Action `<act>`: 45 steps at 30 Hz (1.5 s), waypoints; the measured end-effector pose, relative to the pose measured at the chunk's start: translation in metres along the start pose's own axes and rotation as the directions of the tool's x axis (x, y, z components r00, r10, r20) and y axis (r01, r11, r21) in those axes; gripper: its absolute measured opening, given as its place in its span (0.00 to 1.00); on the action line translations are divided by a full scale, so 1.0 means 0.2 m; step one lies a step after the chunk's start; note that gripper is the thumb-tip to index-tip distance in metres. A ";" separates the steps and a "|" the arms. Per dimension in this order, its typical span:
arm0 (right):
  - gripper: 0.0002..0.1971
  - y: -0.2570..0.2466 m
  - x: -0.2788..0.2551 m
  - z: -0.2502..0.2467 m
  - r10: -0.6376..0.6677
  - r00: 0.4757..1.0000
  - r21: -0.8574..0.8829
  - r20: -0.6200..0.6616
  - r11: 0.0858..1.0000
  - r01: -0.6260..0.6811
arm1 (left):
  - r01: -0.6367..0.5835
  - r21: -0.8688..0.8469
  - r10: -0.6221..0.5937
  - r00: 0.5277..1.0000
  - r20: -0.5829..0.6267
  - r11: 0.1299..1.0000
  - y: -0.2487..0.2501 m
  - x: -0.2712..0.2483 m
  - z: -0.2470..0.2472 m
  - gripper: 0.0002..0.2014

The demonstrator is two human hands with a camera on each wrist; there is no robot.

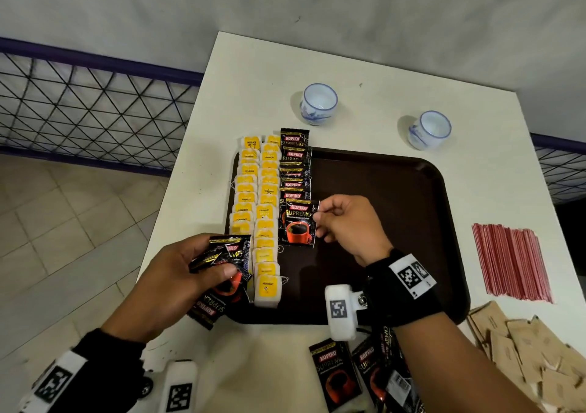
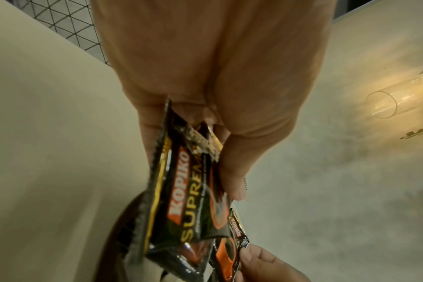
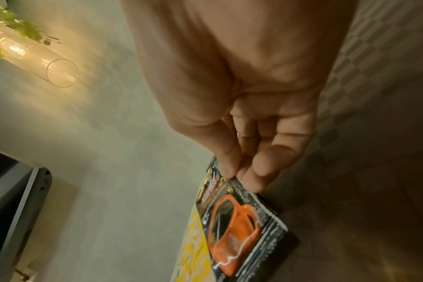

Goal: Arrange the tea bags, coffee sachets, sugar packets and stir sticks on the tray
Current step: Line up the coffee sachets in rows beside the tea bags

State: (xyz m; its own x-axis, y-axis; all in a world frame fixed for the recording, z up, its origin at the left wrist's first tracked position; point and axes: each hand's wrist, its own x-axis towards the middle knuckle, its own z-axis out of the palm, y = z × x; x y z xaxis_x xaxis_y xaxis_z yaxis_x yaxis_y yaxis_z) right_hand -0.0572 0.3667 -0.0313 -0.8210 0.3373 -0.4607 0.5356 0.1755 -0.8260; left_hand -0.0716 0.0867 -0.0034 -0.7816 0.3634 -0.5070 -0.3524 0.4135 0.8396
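Note:
A dark brown tray [image 1: 396,222] holds two columns of yellow tea bags [image 1: 253,203] along its left side and a column of black coffee sachets [image 1: 295,165] beside them. My right hand [image 1: 342,222] pinches the right edge of one coffee sachet [image 1: 298,224] [image 3: 237,225] at the near end of that column. My left hand [image 1: 177,273] [image 2: 205,95] grips a small bunch of coffee sachets [image 1: 222,270] [image 2: 181,206] over the tray's near left corner. Red stir sticks [image 1: 510,262] and brown sugar packets [image 1: 532,355] lie on the table to the right of the tray.
Two white and blue cups [image 1: 318,103] [image 1: 429,130] stand behind the tray. More coffee sachets [image 1: 355,374] lie on the table at the near edge under my right forearm. A wire fence [image 1: 79,105] and tiled floor lie left of the table [image 1: 348,73].

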 end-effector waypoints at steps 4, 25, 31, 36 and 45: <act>0.08 0.01 0.02 0.02 -0.009 1.000 -0.080 -0.022 0.997 0.007 | 0.011 -0.010 -0.011 1.000 -0.006 1.000 -0.03 0.00 -0.01 0.15; 0.08 -0.01 0.02 0.09 -0.040 0.994 -0.199 -0.102 0.980 0.019 | 0.028 -0.024 -0.028 1.000 0.006 0.999 -0.06 0.02 0.00 0.16; 0.09 0.00 0.02 0.09 -0.037 0.991 -0.191 -0.129 0.981 0.011 | 0.026 -0.033 -0.026 1.000 0.017 0.999 -0.07 0.02 -0.01 0.18; 0.08 -0.01 0.03 0.10 -0.045 0.989 -0.191 -0.138 0.981 0.018 | 0.033 -0.006 -0.033 0.999 0.005 0.999 -0.07 0.03 0.00 0.16; 0.08 -0.02 0.01 0.10 -0.055 0.988 -0.200 -0.145 0.980 0.025 | 0.034 -0.022 -0.034 0.999 0.003 0.999 -0.06 0.02 0.01 0.16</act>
State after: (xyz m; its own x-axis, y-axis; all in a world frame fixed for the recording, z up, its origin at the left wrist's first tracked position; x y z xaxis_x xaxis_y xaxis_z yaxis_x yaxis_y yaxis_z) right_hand -0.0646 0.3480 -0.0364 -0.8116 0.4581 -0.3626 0.5437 0.3651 -0.7557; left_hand -0.0701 0.0847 -0.0159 -0.7675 0.3521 -0.5357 -0.3898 0.4070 0.8261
